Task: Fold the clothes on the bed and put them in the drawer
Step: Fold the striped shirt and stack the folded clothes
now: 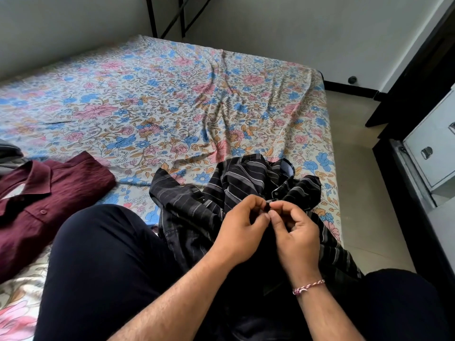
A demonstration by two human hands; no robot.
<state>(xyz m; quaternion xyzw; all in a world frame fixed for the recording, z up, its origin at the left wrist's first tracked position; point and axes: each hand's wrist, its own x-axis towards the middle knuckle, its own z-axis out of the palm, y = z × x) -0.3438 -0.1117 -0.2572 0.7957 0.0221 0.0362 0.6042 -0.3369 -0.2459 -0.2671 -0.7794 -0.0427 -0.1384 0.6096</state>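
Note:
A black shirt with grey stripes (209,193) lies crumpled on the floral bed sheet (172,99) in front of my knees. My left hand (240,230) and my right hand (295,236) meet over its front edge, fingertips pinching the fabric at a small dark button. A maroon shirt (44,205) lies folded, collar up, at the left of the bed. At the right stands a white drawer unit (433,146) with metal handles.
My dark-trousered legs fill the lower view. A strip of beige floor (354,148) runs between the bed's right edge and the dark furniture frame (418,82). A grey item (7,153) shows at the far left edge. White walls bound the bed behind.

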